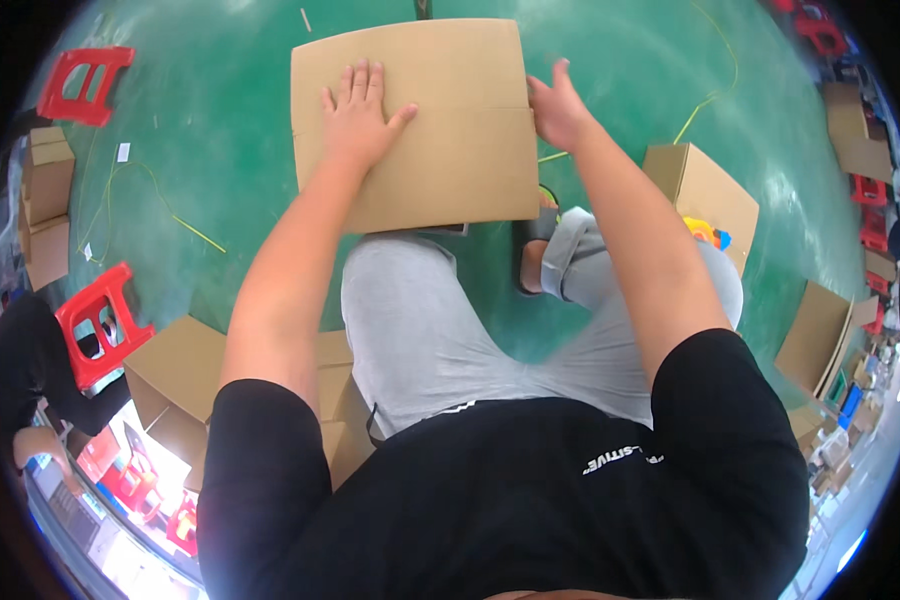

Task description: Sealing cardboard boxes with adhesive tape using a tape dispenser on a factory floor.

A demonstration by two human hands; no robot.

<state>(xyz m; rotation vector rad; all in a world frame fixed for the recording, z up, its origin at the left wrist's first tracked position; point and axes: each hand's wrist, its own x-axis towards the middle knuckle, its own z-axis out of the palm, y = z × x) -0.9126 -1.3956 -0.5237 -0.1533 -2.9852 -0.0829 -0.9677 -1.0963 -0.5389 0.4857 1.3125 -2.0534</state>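
Note:
A plain brown cardboard box (450, 150) is in front of me, above my knees in the picture, its broad top face toward me and a seam running to its right edge. My left hand (358, 125) lies flat on the left part of that face, fingers spread and thumb out to the right. At the box's right edge is my right hand (562, 110), its thumb raised and apart from the fingers. Its fingers reach to the box's side, and their tips are partly hidden there.
An open carton (715, 195) with colourful items stands by my right leg. Another open carton (185, 350) is at my left. Red stools (85, 87) stand on the green floor (220, 110), where thin yellow straps (200, 235) lie. A person in dark clothes (25, 350) is at far left.

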